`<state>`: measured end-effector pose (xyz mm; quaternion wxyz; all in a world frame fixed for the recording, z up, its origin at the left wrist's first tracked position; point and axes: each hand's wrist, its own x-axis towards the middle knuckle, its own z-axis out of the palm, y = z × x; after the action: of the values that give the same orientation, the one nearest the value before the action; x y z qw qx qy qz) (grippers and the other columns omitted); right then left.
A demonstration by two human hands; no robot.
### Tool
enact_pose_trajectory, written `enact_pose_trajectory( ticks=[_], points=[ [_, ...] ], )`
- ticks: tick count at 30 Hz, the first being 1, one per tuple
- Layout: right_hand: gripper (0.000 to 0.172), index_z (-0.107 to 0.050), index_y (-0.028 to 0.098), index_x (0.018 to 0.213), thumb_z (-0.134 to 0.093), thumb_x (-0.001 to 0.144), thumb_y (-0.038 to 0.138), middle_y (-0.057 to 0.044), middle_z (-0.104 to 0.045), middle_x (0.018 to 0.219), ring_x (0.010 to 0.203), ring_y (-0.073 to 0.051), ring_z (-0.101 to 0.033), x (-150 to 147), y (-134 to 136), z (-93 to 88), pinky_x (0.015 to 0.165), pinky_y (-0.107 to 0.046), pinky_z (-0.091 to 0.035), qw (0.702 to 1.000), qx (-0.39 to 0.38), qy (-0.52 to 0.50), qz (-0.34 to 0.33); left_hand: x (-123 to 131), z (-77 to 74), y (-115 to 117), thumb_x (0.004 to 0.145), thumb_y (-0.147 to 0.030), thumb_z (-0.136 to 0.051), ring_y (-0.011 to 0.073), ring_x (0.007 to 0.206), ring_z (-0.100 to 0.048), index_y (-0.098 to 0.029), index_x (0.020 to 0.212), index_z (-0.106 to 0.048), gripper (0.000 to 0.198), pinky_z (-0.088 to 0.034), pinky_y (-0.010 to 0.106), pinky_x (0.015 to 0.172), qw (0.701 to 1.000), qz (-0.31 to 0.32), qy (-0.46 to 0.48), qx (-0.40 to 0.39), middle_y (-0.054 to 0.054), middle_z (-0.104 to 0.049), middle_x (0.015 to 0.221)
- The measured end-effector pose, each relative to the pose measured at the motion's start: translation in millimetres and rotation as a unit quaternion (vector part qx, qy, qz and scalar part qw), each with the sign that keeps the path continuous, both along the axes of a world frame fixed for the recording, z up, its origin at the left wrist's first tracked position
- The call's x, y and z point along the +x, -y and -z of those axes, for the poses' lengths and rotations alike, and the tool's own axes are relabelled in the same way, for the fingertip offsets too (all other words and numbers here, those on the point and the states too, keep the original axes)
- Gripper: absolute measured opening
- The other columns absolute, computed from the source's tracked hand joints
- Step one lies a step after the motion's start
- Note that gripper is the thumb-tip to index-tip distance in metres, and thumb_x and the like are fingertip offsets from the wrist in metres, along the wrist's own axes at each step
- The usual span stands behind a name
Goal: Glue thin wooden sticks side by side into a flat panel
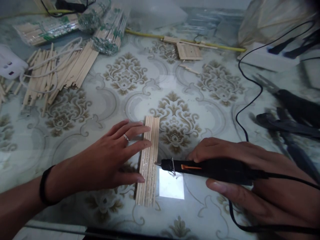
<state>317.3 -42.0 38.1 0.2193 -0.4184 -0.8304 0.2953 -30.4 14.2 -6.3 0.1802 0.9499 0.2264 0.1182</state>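
Note:
A flat row of pale wooden sticks (pixel 149 156) lies lengthwise on the table in front of me, with shiny glue-like streaks over its lower half. My left hand (pixel 117 155) comes in from the left, fingers spread, and its fingertips rest on the row's left side. A ring and a black wristband are on it. In my right hand (pixel 225 166) is a black glue gun (pixel 212 169) with an orange trigger and a small wire stand. Its metal nozzle points left, at the row's right edge; whether it touches cannot be made out.
Loose sticks (pixel 62 70) and a white cable lie at upper left, below bagged sticks (pixel 107 33). A small stick panel (pixel 189 51) sits at the back near a yellow cord. At right are a white power strip (pixel 271 56), black-handled pliers (pixel 295 100) and a trailing black cord.

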Motion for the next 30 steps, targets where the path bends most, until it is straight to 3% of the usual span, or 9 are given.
enact_pose_trajectory(
  ticks=[7, 30],
  points=[
    [0.022, -0.066, 0.041, 0.122, -0.052, 0.124, 0.057, 0.004, -0.085, 0.095, 0.07, -0.021, -0.081, -1.6, -0.4, -1.0, 0.058, -0.038, -0.062, 1.0, -0.008, 0.002, 0.0, 0.0, 0.2, -0.3, 0.109, -0.07, -0.08, 0.0405, 0.167, -0.057, -0.023, 0.155, -0.057, 0.07, -0.037, 0.065, 0.147, 1.0, 0.001, 0.002, 0.006, 0.021, -0.062, 0.173],
    [0.018, -0.068, 0.041, 0.117, -0.058, 0.122, 0.055, 0.005, -0.085, 0.095, 0.069, -0.02, -0.081, -6.1, 1.2, -8.0, 0.057, -0.036, -0.061, 1.0, -0.024, -0.012, -0.006, 0.2, 1.9, 0.6, 0.108, -0.069, -0.082, 0.0417, 0.166, -0.058, -0.023, 0.156, -0.061, 0.07, -0.036, 0.067, 0.148, 1.0, -0.009, 0.023, -0.014, 0.021, -0.063, 0.173]
  ],
)
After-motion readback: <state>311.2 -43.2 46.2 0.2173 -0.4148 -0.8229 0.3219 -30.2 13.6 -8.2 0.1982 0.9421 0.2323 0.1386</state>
